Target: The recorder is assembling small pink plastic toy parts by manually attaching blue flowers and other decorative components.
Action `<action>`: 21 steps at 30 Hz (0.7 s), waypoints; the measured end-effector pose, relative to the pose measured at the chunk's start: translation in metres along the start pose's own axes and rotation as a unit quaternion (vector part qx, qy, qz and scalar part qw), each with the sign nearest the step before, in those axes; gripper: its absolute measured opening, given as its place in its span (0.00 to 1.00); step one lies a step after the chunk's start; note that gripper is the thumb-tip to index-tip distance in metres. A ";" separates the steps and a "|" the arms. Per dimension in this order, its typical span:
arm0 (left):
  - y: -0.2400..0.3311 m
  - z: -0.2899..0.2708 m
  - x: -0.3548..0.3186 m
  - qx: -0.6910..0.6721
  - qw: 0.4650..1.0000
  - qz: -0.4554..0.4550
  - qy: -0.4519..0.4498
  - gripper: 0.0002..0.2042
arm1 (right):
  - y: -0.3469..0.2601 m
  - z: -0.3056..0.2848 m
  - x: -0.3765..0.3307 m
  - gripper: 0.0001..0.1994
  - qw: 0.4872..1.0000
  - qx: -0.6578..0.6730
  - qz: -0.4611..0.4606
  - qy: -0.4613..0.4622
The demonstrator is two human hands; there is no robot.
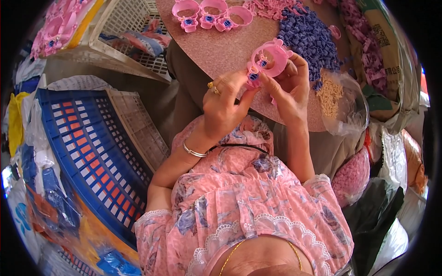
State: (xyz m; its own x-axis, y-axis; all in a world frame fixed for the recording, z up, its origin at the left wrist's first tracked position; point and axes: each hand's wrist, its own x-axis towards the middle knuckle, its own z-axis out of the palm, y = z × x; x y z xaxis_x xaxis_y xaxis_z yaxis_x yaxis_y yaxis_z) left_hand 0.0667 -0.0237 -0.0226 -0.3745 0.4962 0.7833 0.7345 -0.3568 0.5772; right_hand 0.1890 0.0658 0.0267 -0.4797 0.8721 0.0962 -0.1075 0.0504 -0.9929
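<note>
Above the near edge of a round speckled table (207, 55), both my hands hold a pink plastic ring-shaped piece (277, 70) with small blue parts on its lower left. My left hand (223, 106) pinches its lower left end, next to a blue part (253, 77). Around the right side of the ring, the fingers and thumb of my right hand (293, 94) are closed. Part of the piece is hidden behind my fingers. Three similar pink pieces (188, 24) with blue parts lie in a row at the table's far left.
A heap of small blue parts (306, 39) covers the table's right side, with pink parts (269, 8) beyond it. Beige parts (329, 94) spill from a clear bag (352, 108). Left of me stand a white crate (108, 23) and a blue basket (55, 133). Sacks crowd the right.
</note>
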 end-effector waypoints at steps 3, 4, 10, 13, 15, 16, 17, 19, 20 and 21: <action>0.002 -0.004 0.006 0.003 1.000 -0.019 -0.006 0.19 | -0.003 0.001 0.003 0.32 0.998 0.042 0.030 -0.027; 0.003 -0.005 0.007 0.026 1.000 0.001 -0.010 0.20 | -0.001 0.001 0.003 0.32 0.999 0.027 0.018 -0.026; 0.016 -0.004 0.005 -0.002 0.996 -0.086 -0.026 0.24 | 0.008 0.005 0.002 0.32 1.000 -0.015 -0.007 -0.013; 0.015 -0.005 0.004 -0.060 0.975 -0.212 -0.014 0.26 | 0.014 -0.003 0.003 0.30 0.999 0.009 0.012 -0.039; 0.015 -0.007 0.007 -0.059 0.976 -0.209 -0.026 0.27 | 0.014 -0.010 0.004 0.30 0.995 0.069 0.037 -0.060; 0.015 -0.010 0.010 -0.056 0.976 -0.205 -0.038 0.27 | 0.010 -0.012 0.005 0.30 0.986 0.133 0.086 -0.043; 0.014 -0.011 0.011 -0.053 0.977 -0.200 -0.050 0.26 | 0.005 -0.011 0.005 0.30 0.971 0.196 0.134 -0.025; 0.013 -0.012 0.010 -0.029 0.985 -0.163 -0.053 0.26 | 0.001 -0.007 0.004 0.29 0.975 0.177 0.128 -0.037; 0.012 -0.012 0.010 -0.006 0.991 -0.125 -0.057 0.26 | 0.004 -0.005 0.003 0.28 0.983 0.148 0.102 -0.032; 0.011 -0.010 0.009 -0.007 0.991 -0.125 -0.057 0.26 | 0.006 -0.003 0.003 0.27 0.990 0.119 0.075 -0.027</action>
State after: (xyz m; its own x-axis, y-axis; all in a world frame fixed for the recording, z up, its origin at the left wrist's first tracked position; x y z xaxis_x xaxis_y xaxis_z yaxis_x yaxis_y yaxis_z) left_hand 0.0657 -0.0312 -0.0062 -0.4761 0.6566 0.5851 0.6193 -0.2221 0.7531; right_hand 0.1898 0.0703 0.0211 -0.5517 0.8330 -0.0413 -0.2310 -0.2002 -0.9521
